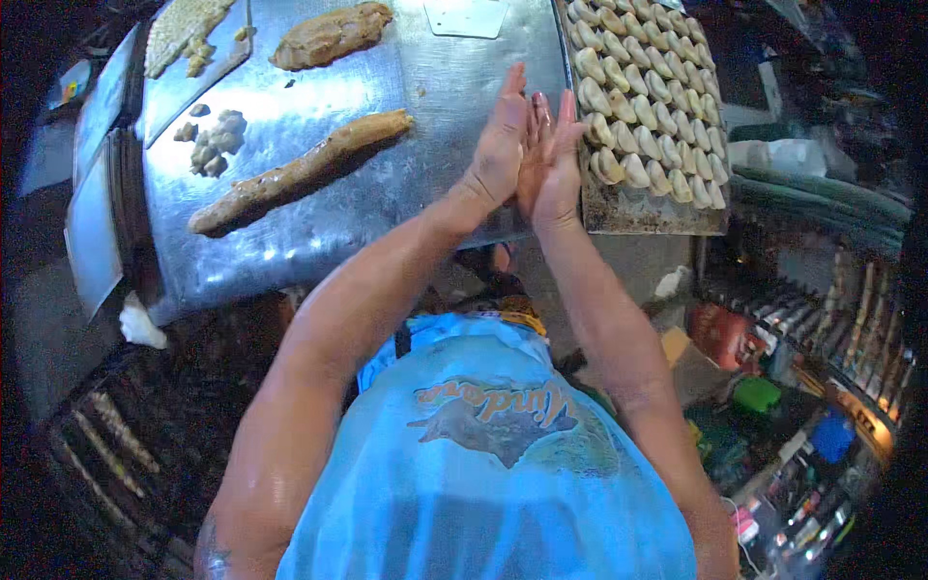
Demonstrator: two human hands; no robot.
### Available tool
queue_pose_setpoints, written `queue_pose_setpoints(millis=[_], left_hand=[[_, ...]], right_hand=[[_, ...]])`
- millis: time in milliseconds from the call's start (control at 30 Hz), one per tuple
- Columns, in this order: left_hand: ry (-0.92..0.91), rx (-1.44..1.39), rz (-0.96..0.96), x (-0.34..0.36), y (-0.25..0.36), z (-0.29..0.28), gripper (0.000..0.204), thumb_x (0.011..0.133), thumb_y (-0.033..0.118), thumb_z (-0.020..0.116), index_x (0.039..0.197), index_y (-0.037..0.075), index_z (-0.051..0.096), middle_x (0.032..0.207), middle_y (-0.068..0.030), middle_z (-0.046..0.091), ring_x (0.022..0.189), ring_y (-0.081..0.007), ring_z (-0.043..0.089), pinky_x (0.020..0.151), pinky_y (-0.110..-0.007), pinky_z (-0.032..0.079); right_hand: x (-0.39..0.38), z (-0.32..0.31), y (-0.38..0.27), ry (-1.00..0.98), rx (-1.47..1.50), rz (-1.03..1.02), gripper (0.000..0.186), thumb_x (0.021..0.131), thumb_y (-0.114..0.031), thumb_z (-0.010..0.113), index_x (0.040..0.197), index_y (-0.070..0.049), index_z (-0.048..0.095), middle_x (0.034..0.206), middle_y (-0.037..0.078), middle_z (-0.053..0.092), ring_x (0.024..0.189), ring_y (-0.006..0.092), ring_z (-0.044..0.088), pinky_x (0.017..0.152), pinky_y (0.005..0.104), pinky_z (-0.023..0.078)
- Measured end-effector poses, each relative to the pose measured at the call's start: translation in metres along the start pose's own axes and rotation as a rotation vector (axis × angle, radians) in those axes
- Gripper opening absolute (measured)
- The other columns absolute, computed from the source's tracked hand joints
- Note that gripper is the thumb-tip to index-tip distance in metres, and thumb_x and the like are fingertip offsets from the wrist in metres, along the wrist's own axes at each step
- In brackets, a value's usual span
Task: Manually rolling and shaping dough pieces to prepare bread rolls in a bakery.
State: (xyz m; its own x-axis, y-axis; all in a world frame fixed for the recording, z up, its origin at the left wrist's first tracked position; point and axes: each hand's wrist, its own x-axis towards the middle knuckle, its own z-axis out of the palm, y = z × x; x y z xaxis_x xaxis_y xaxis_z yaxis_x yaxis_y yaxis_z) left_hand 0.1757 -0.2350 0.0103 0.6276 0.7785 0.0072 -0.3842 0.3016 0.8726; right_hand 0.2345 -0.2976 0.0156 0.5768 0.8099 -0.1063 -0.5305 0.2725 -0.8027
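Observation:
My left hand [498, 155] and my right hand [554, 174] meet palm to palm over the right part of a metal-topped table [445, 92]. Their fingers are stretched out, pointing away from me. Whether anything lies between the palms is hidden. A long brown dough-like roll [309, 169] lies slantwise to the left of my hands. Beyond its left half are several small greyish lumps [217, 145]. A thicker brown dough-like slab [331, 37] rests farther back. Just right of my right hand, a tray [657, 220] carries rows of pale, folded, shell-shaped pieces [643, 116].
A flat pale scraper-like plate [466, 17] lies at the table's far edge. On the far left, a board [215, 82] bears pale pieces. Stacked metal sheets [95, 227] stand by the table's left side. Assorted containers, including a green one [756, 394], sit low at right.

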Motion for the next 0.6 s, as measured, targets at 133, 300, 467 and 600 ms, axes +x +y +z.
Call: queue_pose_setpoints(millis=[133, 300, 467, 600], left_hand=[[-0.001, -0.076, -0.049, -0.009, 0.028, -0.058, 0.077, 0.113, 0.062, 0.033, 0.174, 0.017, 0.015, 0.171, -0.0205, 0.034, 0.159, -0.0316, 0.031, 0.130, -0.048, 0.020], [-0.007, -0.093, -0.054, -0.015, 0.060, -0.086, 0.075, 0.113, 0.062, 0.034, 0.170, 0.015, 0.025, 0.156, -0.0173, 0.053, 0.147, -0.0297, 0.047, 0.121, -0.049, 0.038], [0.057, -0.118, 0.005, -0.031, 0.076, -0.093, 0.072, 0.114, 0.057, 0.038, 0.168, 0.012, 0.028, 0.147, -0.0148, 0.060, 0.141, -0.0283, 0.053, 0.117, -0.049, 0.044], [0.104, -0.074, 0.049, -0.045, 0.065, -0.084, 0.059, 0.113, 0.043, 0.052, 0.160, 0.010, 0.044, 0.139, -0.0136, 0.064, 0.131, -0.0271, 0.059, 0.111, -0.043, 0.049]], right_hand=[[0.019, 0.000, -0.006, 0.147, -0.144, 0.140, 0.078, 0.113, -0.061, 0.037, 0.170, -0.011, 0.021, 0.159, 0.023, 0.049, 0.146, 0.0346, 0.049, 0.123, 0.0481, 0.039], [0.052, -0.019, 0.013, -0.310, -1.744, -0.493, 0.072, 0.107, -0.058, 0.051, 0.167, -0.020, 0.036, 0.163, 0.019, 0.046, 0.155, 0.0430, 0.036, 0.128, 0.0581, 0.025], [0.047, -0.007, 0.023, -0.309, -1.977, -0.559, 0.072, 0.106, -0.068, 0.044, 0.167, -0.031, 0.036, 0.172, 0.020, 0.031, 0.160, 0.0471, 0.022, 0.124, 0.0743, 0.012], [0.047, -0.016, 0.025, -0.278, -2.037, -0.636, 0.072, 0.107, -0.068, 0.042, 0.166, -0.027, 0.038, 0.170, 0.024, 0.034, 0.158, 0.0492, 0.027, 0.126, 0.0695, 0.015]])
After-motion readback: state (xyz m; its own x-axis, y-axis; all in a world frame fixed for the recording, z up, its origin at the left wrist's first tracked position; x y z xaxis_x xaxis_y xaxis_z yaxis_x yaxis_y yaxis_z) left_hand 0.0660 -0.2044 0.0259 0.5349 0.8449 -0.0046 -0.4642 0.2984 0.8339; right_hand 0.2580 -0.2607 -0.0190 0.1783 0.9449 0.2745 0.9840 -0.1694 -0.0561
